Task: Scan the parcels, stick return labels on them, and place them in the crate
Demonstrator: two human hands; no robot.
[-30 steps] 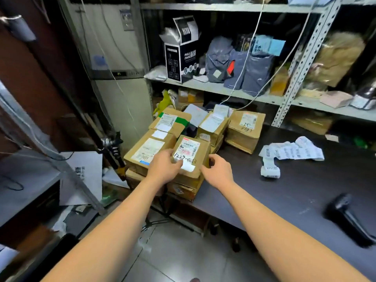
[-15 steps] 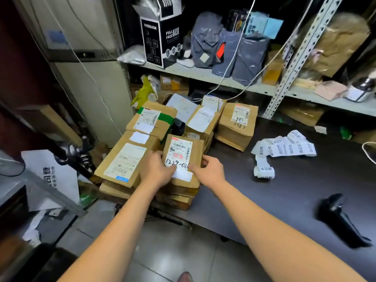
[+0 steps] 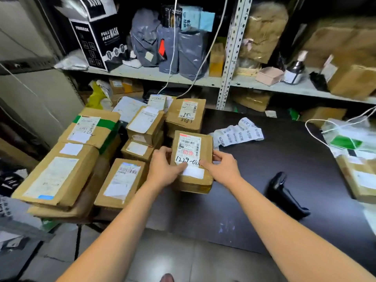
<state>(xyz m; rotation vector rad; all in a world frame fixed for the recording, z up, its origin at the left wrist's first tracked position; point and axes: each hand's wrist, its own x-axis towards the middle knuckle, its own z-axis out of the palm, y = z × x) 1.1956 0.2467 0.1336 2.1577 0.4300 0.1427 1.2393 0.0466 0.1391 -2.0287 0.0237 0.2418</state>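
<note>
A small brown cardboard parcel [image 3: 204, 145] with a white shipping label and handwritten "1229-02" is held between both hands over the dark table [image 3: 254, 180]. My left hand [image 3: 165, 167] grips its left side, thumb on the label. My right hand [image 3: 220, 168] grips its right side. A strip of white return labels [image 3: 238, 134] lies just behind the parcel. The black handheld scanner [image 3: 284, 195] lies on the table to the right. Several more brown parcels [image 3: 120, 180] are stacked on the left. No crate is visible.
A metal shelf [image 3: 162, 75] behind the table carries a black face-mask box [image 3: 95, 35], grey mailer bags [image 3: 171, 47] and cardboard boxes. White cables [image 3: 333, 125] and a plastic bag with another parcel [image 3: 360, 180] sit at the table's right end. Tiled floor lies below.
Both hands have lifted the labelled parcel off the left stack and carried it right, over the table. A parcel beneath it is now uncovered.
</note>
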